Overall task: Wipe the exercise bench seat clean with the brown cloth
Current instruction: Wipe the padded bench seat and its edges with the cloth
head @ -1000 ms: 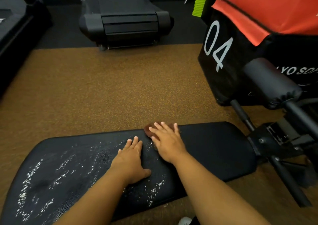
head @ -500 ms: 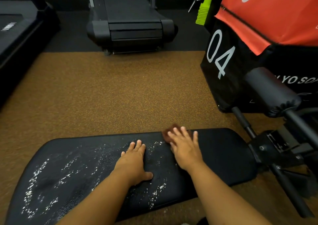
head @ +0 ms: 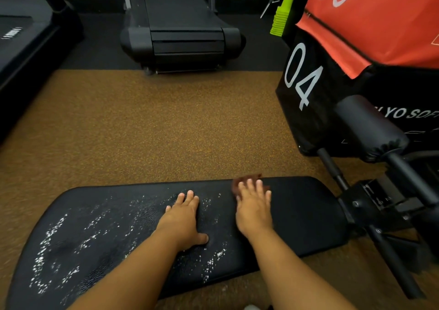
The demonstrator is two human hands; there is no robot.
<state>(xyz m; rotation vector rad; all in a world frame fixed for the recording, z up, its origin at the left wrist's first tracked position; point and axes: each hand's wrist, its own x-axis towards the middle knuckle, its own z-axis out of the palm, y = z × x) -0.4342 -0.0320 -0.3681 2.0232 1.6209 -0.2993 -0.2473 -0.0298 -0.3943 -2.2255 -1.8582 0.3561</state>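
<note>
The black exercise bench seat [head: 306, 212] lies across the lower part of the view, speckled with white droplets on its left and middle. My left hand [head: 184, 219] rests flat on the seat's middle with fingers spread and nothing in it. My right hand [head: 254, 205] presses flat on the brown cloth [head: 240, 181] near the seat's far edge. Only a blurred edge of the cloth shows past my fingertips.
The bench's black frame and padded roller [head: 370, 129] stand at the right. A black and orange soft box marked 04 [head: 306, 77] sits behind them. A treadmill [head: 183, 32] is at the back, another [head: 21, 43] at the left. Brown flooring [head: 152, 127] lies between.
My right hand has slid the cloth to the right along the seat's far edge. My left hand has stayed flat on the seat.
</note>
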